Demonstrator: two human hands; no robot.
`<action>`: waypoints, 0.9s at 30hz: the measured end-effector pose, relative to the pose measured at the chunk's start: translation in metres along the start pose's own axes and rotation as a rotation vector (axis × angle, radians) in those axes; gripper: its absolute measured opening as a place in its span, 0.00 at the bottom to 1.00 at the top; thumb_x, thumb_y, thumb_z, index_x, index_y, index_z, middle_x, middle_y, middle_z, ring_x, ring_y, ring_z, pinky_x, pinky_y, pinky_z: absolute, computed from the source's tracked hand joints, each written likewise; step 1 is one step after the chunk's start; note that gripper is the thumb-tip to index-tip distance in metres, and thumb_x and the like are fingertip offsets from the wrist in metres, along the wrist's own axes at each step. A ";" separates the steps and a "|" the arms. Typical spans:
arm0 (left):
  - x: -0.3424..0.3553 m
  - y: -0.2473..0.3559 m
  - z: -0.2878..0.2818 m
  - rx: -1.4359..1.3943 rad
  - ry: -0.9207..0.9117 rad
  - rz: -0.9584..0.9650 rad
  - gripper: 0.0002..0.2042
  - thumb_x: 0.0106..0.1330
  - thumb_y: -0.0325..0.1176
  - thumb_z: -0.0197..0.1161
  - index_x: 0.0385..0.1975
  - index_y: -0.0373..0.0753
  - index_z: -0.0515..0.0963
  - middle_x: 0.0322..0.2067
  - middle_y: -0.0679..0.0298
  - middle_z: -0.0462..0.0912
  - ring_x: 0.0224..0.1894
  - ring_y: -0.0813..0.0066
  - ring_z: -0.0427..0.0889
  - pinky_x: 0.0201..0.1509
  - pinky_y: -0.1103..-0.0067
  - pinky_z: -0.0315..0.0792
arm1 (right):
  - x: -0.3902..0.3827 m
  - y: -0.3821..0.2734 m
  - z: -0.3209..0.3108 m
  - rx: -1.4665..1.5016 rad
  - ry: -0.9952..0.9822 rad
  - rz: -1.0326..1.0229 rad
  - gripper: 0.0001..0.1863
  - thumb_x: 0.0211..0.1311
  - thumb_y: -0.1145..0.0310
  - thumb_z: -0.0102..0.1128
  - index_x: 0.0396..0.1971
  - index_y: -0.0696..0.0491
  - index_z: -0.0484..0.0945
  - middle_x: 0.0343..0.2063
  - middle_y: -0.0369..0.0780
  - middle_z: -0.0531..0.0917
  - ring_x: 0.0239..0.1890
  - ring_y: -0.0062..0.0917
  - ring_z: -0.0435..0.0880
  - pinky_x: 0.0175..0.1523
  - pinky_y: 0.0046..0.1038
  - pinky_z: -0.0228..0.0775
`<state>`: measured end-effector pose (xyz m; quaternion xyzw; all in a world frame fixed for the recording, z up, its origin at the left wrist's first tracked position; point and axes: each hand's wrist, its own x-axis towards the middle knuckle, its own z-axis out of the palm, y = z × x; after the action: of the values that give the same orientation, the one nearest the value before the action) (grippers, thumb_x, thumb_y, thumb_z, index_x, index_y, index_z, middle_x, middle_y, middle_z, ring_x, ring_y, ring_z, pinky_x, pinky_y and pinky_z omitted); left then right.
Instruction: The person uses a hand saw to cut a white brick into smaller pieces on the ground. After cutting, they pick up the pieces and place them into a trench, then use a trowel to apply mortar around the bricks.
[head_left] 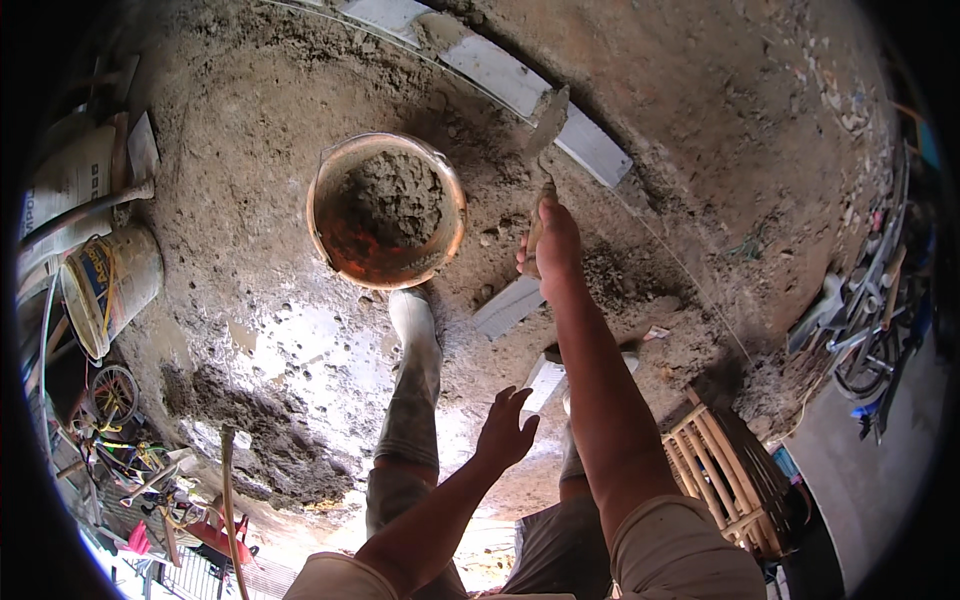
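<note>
My right hand (552,240) grips the wooden handle of a trowel (546,125), whose blade points toward a row of grey blocks (590,145) laid in a curved line. My left hand (505,428) hangs free with fingers spread, holding nothing, above my knee. An orange bucket (330,225) holding mortar stands on the dirt to the left of the trowel. My grey rubber boot (415,335) sits just below the bucket.
A loose grey block (508,306) lies by my right forearm. A heap of wet mortar (270,450) lies at lower left, with a stick (228,500) beside it. Cement sacks (70,175) and a bucket (105,280) lie left, a wooden crate (720,470) right, bicycles (870,330) far right.
</note>
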<state>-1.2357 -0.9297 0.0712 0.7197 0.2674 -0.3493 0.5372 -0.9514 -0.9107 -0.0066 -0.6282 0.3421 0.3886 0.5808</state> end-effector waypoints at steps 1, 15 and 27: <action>0.000 0.001 0.000 0.002 0.002 -0.004 0.26 0.64 0.37 0.63 0.62 0.41 0.66 0.61 0.45 0.65 0.65 0.48 0.66 0.66 0.63 0.65 | -0.001 -0.004 0.003 -0.020 -0.004 -0.024 0.20 0.72 0.46 0.44 0.44 0.49 0.69 0.21 0.37 0.74 0.15 0.25 0.72 0.21 0.32 0.68; 0.000 0.002 0.000 -0.009 0.000 -0.016 0.26 0.63 0.37 0.64 0.62 0.42 0.67 0.62 0.47 0.66 0.65 0.49 0.66 0.66 0.64 0.65 | 0.008 0.011 0.007 0.034 0.030 0.011 0.18 0.72 0.48 0.45 0.44 0.49 0.68 0.22 0.38 0.74 0.16 0.26 0.73 0.22 0.32 0.69; 0.001 0.002 0.000 -0.011 -0.008 -0.017 0.26 0.64 0.37 0.63 0.62 0.42 0.67 0.62 0.48 0.65 0.65 0.49 0.66 0.67 0.64 0.65 | 0.018 0.007 0.004 0.039 -0.005 0.018 0.18 0.72 0.47 0.44 0.41 0.48 0.67 0.22 0.37 0.73 0.16 0.25 0.73 0.22 0.31 0.69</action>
<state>-1.2335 -0.9299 0.0720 0.7131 0.2734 -0.3553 0.5390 -0.9499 -0.9069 -0.0263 -0.6126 0.3538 0.3888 0.5903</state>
